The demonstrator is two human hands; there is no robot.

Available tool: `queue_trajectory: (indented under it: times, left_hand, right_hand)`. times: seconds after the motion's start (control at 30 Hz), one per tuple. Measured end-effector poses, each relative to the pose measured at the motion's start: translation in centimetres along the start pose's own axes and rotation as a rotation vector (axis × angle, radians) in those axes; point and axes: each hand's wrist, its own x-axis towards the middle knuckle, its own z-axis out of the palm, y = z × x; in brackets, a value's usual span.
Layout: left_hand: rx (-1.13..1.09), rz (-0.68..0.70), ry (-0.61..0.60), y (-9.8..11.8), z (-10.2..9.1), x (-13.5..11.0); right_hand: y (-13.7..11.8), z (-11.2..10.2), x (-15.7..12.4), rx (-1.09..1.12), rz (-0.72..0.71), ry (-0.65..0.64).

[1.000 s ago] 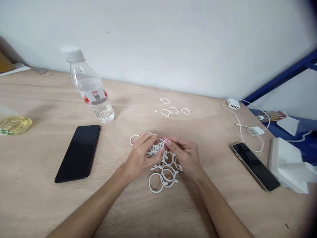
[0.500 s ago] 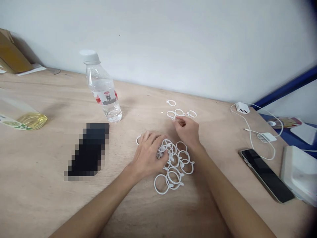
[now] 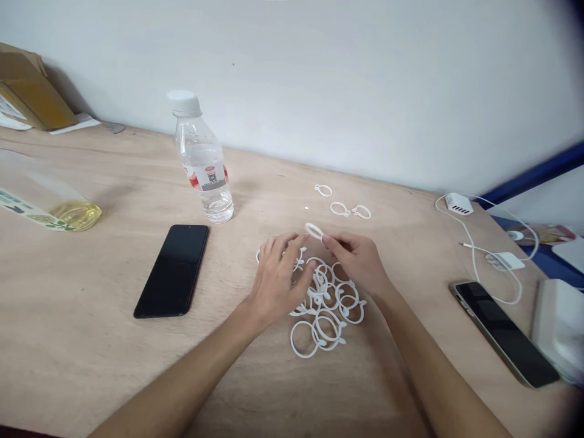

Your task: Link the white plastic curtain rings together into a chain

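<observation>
**White plastic rings on a plywood table**

Thin white plastic rings, each with a small clip tab, lie tangled in a heap [image 3: 326,304] on the pale, grained wooden table [image 3: 91,359]. Three loose rings [image 3: 342,204] lie apart, farther back. A clear plastic bottle [image 3: 203,164] with a white cap and a red-and-white label stands upright, holding a little water. A flat transparent pouch [image 3: 50,204] holds yellow liquid. The right hand [image 3: 360,261] pinches one ring [image 3: 314,231] between its fingertips, just above the heap. The left hand [image 3: 278,277] rests on the heap, fingers spread and loosely curved, tips touching the rings.
</observation>
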Motion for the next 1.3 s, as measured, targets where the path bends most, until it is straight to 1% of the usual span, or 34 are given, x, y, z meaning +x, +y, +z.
queue_trajectory:
  times: [0.03, 0.07, 0.17, 0.23, 0.33, 0.4, 0.47, 0.63, 0.77, 1.0, 1.1, 1.2, 1.23, 1.27, 1.3]
  left_hand:
    - [-0.004, 0.024, 0.01, -0.1, 0.0, 0.0]
    - [-0.021, 0.055, 0.013, -0.1, 0.0, 0.0]
    - [-0.121, 0.138, 0.002, -0.1, -0.1, -0.1]
    - [-0.166, 0.15, -0.01, -0.1, -0.2, -0.1]
    - [-0.168, 0.132, -0.042, 0.0, -0.3, -0.1]
    - [-0.171, 0.122, -0.075, 0.0, -0.3, -0.2]
    - [-0.178, 0.113, -0.094, -0.1, -0.3, -0.2]
    - [-0.188, 0.075, -0.102, -0.1, -0.4, -0.2]
    - [-0.211, 0.059, -0.116, 0.1, -0.5, 0.0]
    - [-0.253, 0.014, -0.097, -0.2, -0.4, 0.1]
    - [-0.243, 0.006, -0.077, -0.3, -0.2, 0.0]
    - [-0.195, 0.01, -0.065, -0.3, -0.2, -0.1]
    - [-0.179, 0.017, -0.064, -0.3, -0.2, -0.1]
    - [-0.168, 0.026, -0.064, -0.3, -0.2, -0.1]
    - [-0.162, 0.033, -0.065, -0.2, -0.2, -0.1]
  right_hand:
    - [-0.5, -0.3, -1.1, 0.113, 0.043, -0.074]
    - [-1.0, -0.5, -2.1, 0.23, 0.083, -0.12]
    - [-1.5, -0.8, -4.0, 0.48, 0.185, -0.198]
    - [-1.3, -0.8, -4.5, 0.567, 0.229, -0.213]
    - [-1.1, -0.6, -4.7, 0.622, 0.264, -0.217]
    - [-1.1, -0.5, -4.7, 0.598, 0.268, -0.206]
    - [-1.2, -0.6, -4.8, 0.549, 0.237, -0.162]
    - [-1.4, -0.6, -5.2, 0.524, 0.087, -0.037]
    - [-1.0, -0.3, -5.4, 0.422, -0.039, 0.048]
    - [-0.8, 1.1, -6.0, 0.241, -0.156, 0.152]
    - [-0.7, 1.2, -6.0, 0.209, -0.162, 0.147]
    - [0.1, 0.6, -4.4, 0.169, -0.136, 0.125]
    - [0.6, 0.3, -3.4, 0.126, -0.12, 0.144]
    - [1.3, 0.0, -2.1, 0.063, -0.102, 0.192]
    - [2.1, -0.4, -0.7, -0.051, -0.084, 0.227]
